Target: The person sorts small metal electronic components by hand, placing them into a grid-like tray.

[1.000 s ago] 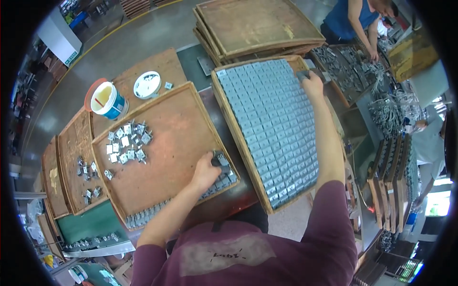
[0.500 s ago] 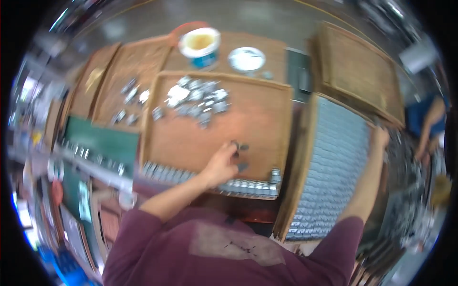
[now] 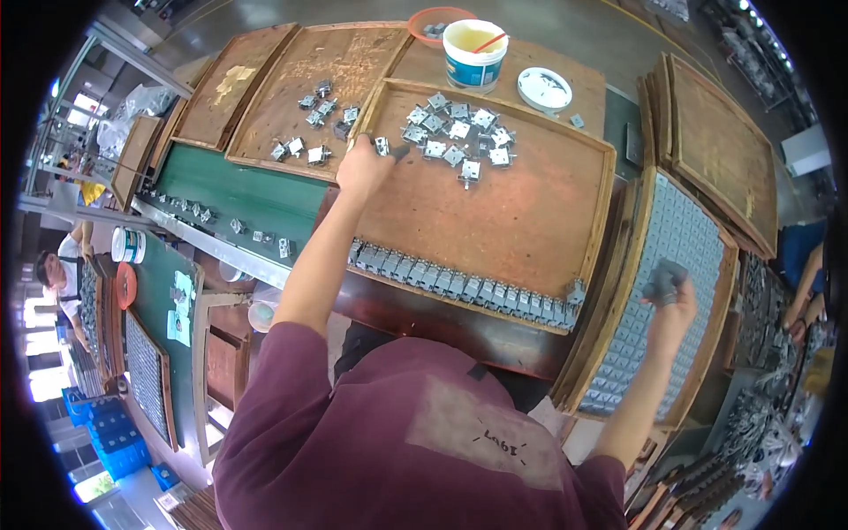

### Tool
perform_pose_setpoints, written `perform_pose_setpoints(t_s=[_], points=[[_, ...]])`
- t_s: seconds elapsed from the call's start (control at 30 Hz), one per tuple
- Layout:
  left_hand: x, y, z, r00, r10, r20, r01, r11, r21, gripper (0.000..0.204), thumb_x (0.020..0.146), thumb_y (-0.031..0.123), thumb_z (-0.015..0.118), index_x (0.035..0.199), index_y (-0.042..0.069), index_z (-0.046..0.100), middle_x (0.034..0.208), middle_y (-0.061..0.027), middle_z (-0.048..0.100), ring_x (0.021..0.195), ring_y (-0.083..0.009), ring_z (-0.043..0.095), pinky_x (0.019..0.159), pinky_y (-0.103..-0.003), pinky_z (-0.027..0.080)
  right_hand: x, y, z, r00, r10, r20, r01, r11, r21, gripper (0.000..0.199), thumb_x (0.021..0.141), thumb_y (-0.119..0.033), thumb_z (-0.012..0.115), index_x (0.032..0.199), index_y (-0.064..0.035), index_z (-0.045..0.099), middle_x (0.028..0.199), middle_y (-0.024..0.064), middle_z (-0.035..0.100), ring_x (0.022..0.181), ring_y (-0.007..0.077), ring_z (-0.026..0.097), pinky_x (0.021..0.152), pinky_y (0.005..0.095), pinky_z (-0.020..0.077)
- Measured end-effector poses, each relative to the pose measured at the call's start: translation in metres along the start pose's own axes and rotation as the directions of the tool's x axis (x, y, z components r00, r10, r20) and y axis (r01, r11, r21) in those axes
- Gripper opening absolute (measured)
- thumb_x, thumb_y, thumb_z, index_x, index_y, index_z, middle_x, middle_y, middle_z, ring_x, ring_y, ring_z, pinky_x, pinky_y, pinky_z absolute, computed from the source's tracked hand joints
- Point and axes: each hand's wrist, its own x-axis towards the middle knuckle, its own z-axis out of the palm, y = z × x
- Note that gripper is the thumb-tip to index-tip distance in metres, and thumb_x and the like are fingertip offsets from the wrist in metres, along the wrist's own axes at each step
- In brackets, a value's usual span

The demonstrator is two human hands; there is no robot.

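My left hand (image 3: 360, 172) is at the left rim of the wooden tray (image 3: 495, 225). Its thumb and a dark-covered finger lie on either side of a small silver metal part (image 3: 382, 146), closed round it. Right of it lies a loose heap of similar metal parts (image 3: 459, 131). Along the tray's near edge stands a row of metal parts (image 3: 459, 284). My right hand (image 3: 673, 322) hovers over a second wooden tray, filled with rows of blue-grey pieces (image 3: 676, 230). Its fingers are curled together with dark grey at the tips; what they hold is unclear.
Beyond the tray stand a white-and-blue bucket (image 3: 474, 57), an orange bowl (image 3: 433, 25) and a white lid (image 3: 544, 90). More metal parts sit on a board (image 3: 305, 97) and a green bench (image 3: 265, 199) at left. Stacked trays (image 3: 720, 150) rise at far right, near another person's arm (image 3: 804, 291).
My left hand has moved from the tray's middle to the lone part by the left rim. My right hand has come from the far tray's right edge to above its rows. The view has shifted.
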Motion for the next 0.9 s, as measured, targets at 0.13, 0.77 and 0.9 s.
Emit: perform_pose_setpoints(t_s=[0.13, 0.77, 0.9], points=[[0.022, -0.011, 0.026, 0.999, 0.006, -0.051, -0.011, 0.996, -0.090, 0.034, 0.079, 0.028, 0.062, 0.103, 0.003, 0.062, 0.105, -0.0226, 0.068, 0.099, -0.0411, 0.065, 0.087, -0.048, 0.050, -0.053, -0.019, 0.046, 0.998, 0.013, 0.057, -0.012, 1.000, -0.023, 0.022, 0.093, -0.011, 0.064, 0.112, 0.0000, 0.063, 0.089, 0.0047, 0.063, 0.067, 0.0111, 0.062, 0.055, 0.0243, 0.0512], [-0.206, 0.077, -0.025, 0.551, 0.772, 0.317, 0.306, 0.166, -0.937, 0.036, 0.084, 0.000, 0.070, 0.118, 0.004, 0.059, 0.115, -0.0056, 0.063, 0.106, -0.0160, 0.060, 0.092, -0.031, 0.049, -0.126, -0.047, 0.100, 0.928, -0.249, 0.278, 0.349, 0.844, -0.407, 0.032, 0.085, -0.015, 0.075, 0.107, 0.0016, 0.058, 0.088, 0.0109, 0.064, 0.073, 0.0196, 0.063, 0.063, 0.0315, 0.0514], [-0.217, 0.080, -0.022, 0.512, 0.797, 0.321, 0.373, 0.131, -0.919, 0.038, 0.084, 0.002, 0.072, 0.120, 0.003, 0.059, 0.112, -0.0027, 0.063, 0.105, -0.0147, 0.060, 0.094, -0.030, 0.048, -0.130, -0.056, 0.098, 0.899, -0.305, 0.313, 0.425, 0.780, -0.459, 0.026, 0.078, -0.009, 0.075, 0.097, 0.0022, 0.060, 0.086, 0.0140, 0.059, 0.074, 0.0307, 0.062, 0.063, 0.0367, 0.0497]])
